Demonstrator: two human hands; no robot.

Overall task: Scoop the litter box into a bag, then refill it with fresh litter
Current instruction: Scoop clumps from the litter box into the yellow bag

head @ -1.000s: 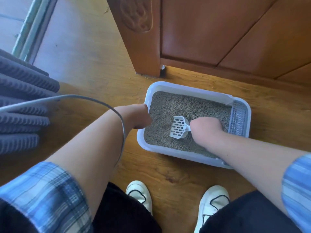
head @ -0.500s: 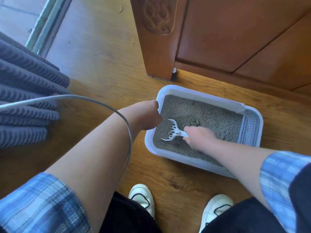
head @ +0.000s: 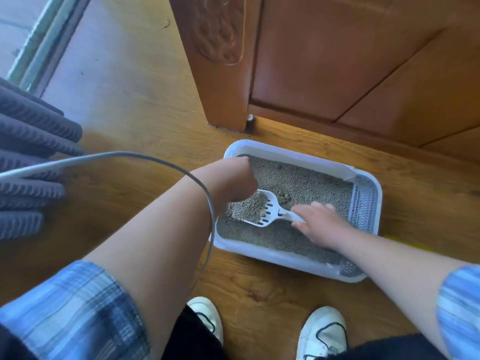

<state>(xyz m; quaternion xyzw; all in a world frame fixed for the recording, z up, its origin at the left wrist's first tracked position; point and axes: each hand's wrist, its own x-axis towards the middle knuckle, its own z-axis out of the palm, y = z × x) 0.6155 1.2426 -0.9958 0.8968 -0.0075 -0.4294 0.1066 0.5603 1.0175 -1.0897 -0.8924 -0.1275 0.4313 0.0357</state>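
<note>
The right hand [head: 318, 224] is closing its fingers around the handle of a white slotted scoop [head: 262, 210], whose bowl is pointing left and carrying a heap of grey litter [head: 306, 185] with a small clump among it. The left hand [head: 231, 183] is bending at the wrist over the left rim of the white litter box [head: 285, 258]; its fingers are hidden, so I cannot tell how far they are open or what they grip. The box is sitting on the wooden floor [head: 124, 105], just near of a wooden door [head: 337, 55]. A grey cable [head: 145, 155] is arching over the left forearm, and two white shoes [head: 322, 333] are showing at the near edge.
</note>
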